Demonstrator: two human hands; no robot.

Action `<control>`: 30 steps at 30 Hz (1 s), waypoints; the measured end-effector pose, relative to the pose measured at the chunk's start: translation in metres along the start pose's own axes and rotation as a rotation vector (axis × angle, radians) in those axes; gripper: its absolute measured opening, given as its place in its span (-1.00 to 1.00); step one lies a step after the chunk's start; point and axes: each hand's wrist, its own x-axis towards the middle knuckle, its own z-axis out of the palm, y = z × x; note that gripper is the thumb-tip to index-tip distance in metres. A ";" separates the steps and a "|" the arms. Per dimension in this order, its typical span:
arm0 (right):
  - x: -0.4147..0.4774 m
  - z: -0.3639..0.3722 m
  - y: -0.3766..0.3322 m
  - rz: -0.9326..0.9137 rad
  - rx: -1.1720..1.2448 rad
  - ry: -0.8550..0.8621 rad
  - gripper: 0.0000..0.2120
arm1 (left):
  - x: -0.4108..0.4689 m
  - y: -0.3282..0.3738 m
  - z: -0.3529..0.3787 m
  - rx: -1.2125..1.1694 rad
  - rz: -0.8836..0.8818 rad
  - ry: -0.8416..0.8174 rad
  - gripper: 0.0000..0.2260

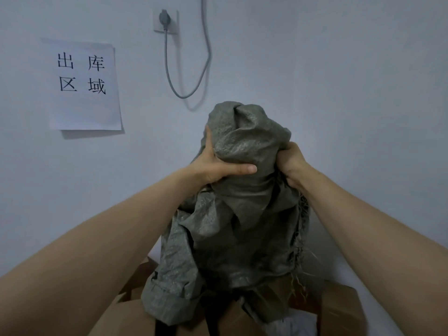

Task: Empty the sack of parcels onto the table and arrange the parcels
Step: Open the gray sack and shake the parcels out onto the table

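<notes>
Hanging just over parcels [126, 316], frayed edge [301, 238] of sack [242, 226]

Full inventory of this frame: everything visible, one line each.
sack: one, grey-green woven, held up at centre, lower end draped over the boxes
cardboard boxes: at least three, brown, along the bottom edge under the sack; full count hidden
soft parcel: one, whitish, bottom right among the boxes
paper sign: one, white with black characters, wall upper left
wall socket: one, white, wall top centre
plug: one, grey, in the socket
cable: one, grey, loops down from the plug and back up
left hand: one, grips the sack's upper left
right hand: one, grips the sack's upper right
</notes>
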 end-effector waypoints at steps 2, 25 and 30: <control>-0.001 0.002 -0.001 -0.018 0.039 -0.034 -0.82 | -0.005 0.002 0.006 -0.032 0.070 -0.022 0.10; -0.028 0.026 0.008 -0.172 -0.222 -0.269 0.57 | -0.013 0.013 0.004 -0.271 -0.037 0.639 -0.49; -0.025 0.046 0.002 -0.401 -0.240 -0.197 0.55 | -0.020 0.024 0.004 -0.569 -0.227 0.428 -0.45</control>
